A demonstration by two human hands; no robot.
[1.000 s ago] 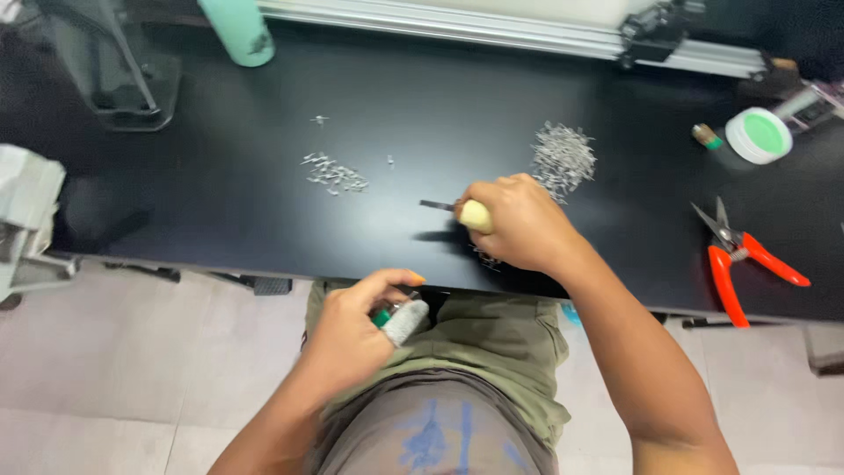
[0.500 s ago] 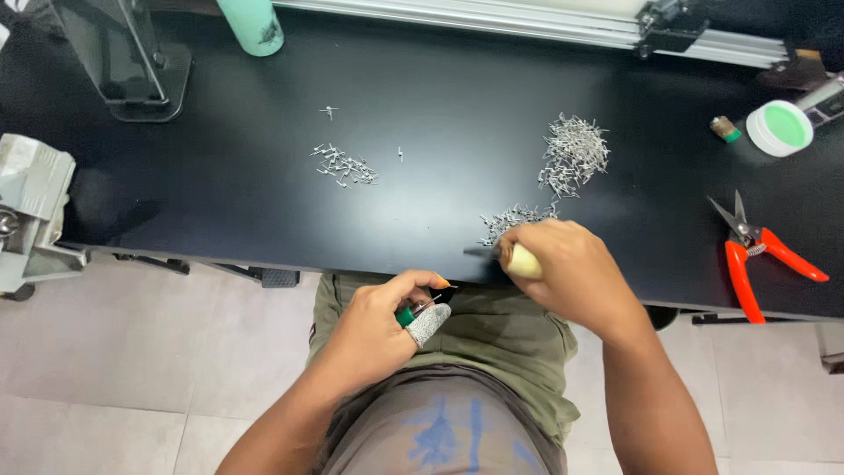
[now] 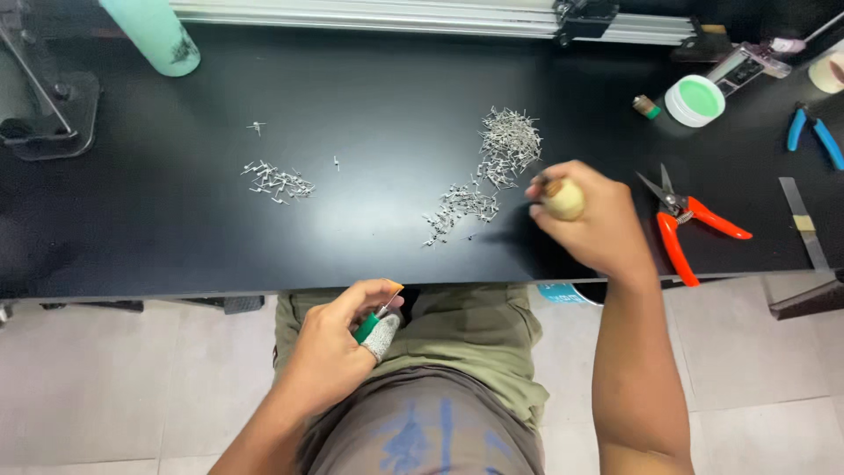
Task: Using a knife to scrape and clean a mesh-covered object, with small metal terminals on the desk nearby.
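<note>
My right hand (image 3: 591,218) grips a tool with a pale yellow rounded handle (image 3: 563,200) over the black table (image 3: 369,114). Its tip points at the big pile of small metal pins (image 3: 503,151), beside a smaller trail of pins (image 3: 457,208). My left hand (image 3: 338,345) is below the table edge, over my lap. It pinches a small green part with a thin metal pin (image 3: 373,323) between thumb and a finger in a grey cot. A second small pile of pins (image 3: 278,182) lies at the table's left.
Red-handled snips (image 3: 688,222) lie right of my right hand. A round white and green container (image 3: 699,99), blue-handled pliers (image 3: 813,135) and a metal strip (image 3: 801,220) sit at the far right. A mint bottle (image 3: 153,33), a black stand (image 3: 48,110) and an aluminium rail (image 3: 369,16) line the back.
My right hand carried the yellow-handled tool from near my left hand at the table edge up and right to the pin piles. My left hand stayed over my lap.
</note>
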